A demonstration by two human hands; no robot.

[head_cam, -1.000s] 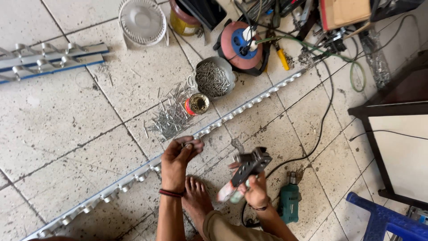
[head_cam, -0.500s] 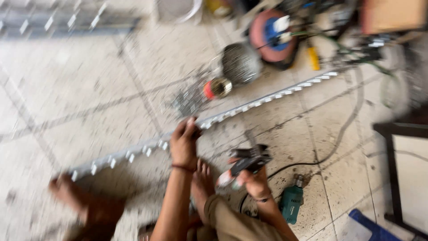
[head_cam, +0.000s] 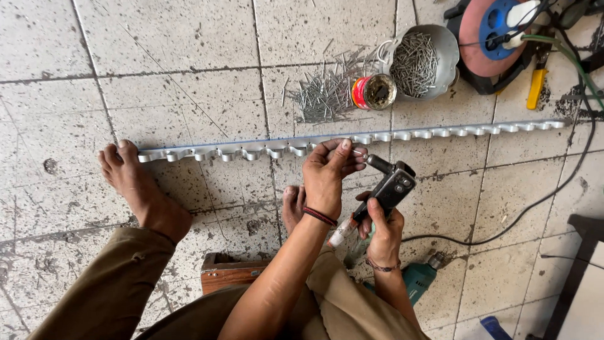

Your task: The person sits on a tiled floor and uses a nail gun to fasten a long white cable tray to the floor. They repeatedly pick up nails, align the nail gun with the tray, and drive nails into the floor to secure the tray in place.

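A long metal rail (head_cam: 440,133) with scalloped tabs lies across the tiled floor. My left hand (head_cam: 327,173) pinches a small rivet against the rail near its middle. Just right of it, my right hand (head_cam: 384,230) grips a black hand riveter (head_cam: 390,186), whose nose points at my left fingertips. My left foot (head_cam: 135,186) presses on the rail's left end. My right foot (head_cam: 292,204) rests under my left wrist.
A metal bowl of rivets (head_cam: 418,60), a small red tin (head_cam: 374,92) and a loose pile of rivets (head_cam: 321,94) lie beyond the rail. A cable reel (head_cam: 497,31) sits top right. A teal power drill (head_cam: 418,280) and a wooden stool (head_cam: 229,274) are near my legs.
The view has swung left and lower, bringing my left foot and the rail's left end into sight. Both hands stay at the rail, with the riveter now closer to my left fingers.
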